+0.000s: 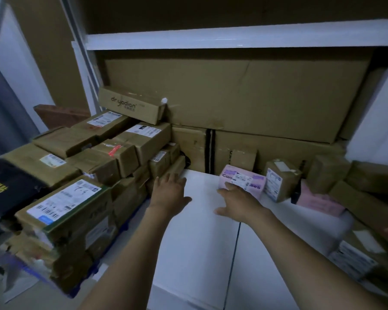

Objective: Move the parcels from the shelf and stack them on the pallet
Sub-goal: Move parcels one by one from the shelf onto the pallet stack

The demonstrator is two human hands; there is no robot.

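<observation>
Head: right hand (238,203) spread, fingertips touching pink parcel (249,177).

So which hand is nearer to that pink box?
Right. The right hand is at the front of the pink box, fingertips on it; the left hand hovers apart, off to its left, beside the stacked brown parcels.

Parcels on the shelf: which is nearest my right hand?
The pink box with purple lettering; the right hand touches its front. The parcel beside it is brown cardboard.
</observation>
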